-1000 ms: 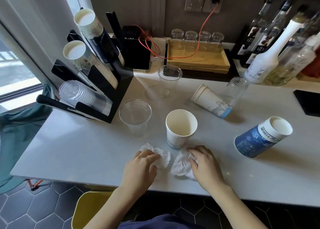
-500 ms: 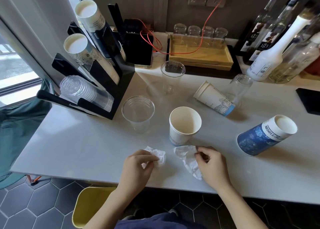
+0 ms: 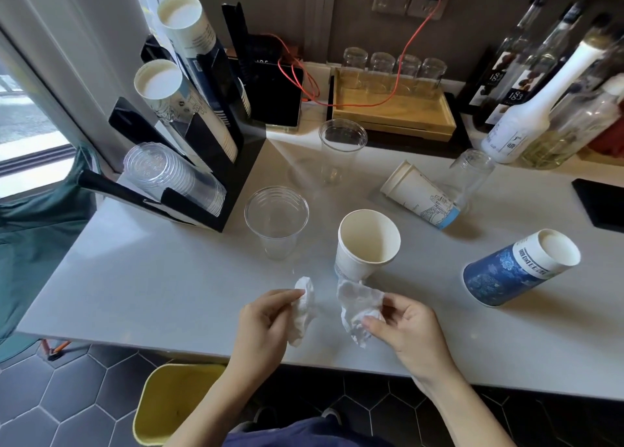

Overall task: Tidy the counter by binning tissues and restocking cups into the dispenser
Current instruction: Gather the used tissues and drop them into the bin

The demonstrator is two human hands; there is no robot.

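Observation:
My left hand (image 3: pixel 261 325) pinches a crumpled white tissue (image 3: pixel 304 308) just above the white counter (image 3: pixel 135 288). My right hand (image 3: pixel 410 331) holds a second crumpled tissue (image 3: pixel 358 308) beside it. Behind them stand a white paper cup (image 3: pixel 366 240) and two clear plastic cups (image 3: pixel 277 220) (image 3: pixel 341 149). A paper cup (image 3: pixel 418 198) and a blue patterned cup stack (image 3: pixel 516 267) lie on their sides to the right. The black cup dispenser (image 3: pixel 233 183) at the left holds paper cup stacks and clear cups. A yellow bin (image 3: pixel 172 402) sits on the floor below the counter edge.
A wooden tray (image 3: pixel 391 115) with several glasses stands at the back. Bottles (image 3: pixel 526 119) crowd the back right. A clear glass (image 3: pixel 472 173) lies tipped by the fallen paper cup. A black device (image 3: pixel 277 98) with a red cable sits behind the dispenser; a black pad (image 3: pixel 601 206) lies far right.
Both hands have closed on the tissues and lifted them off the counter, drawing them slightly toward the front edge.

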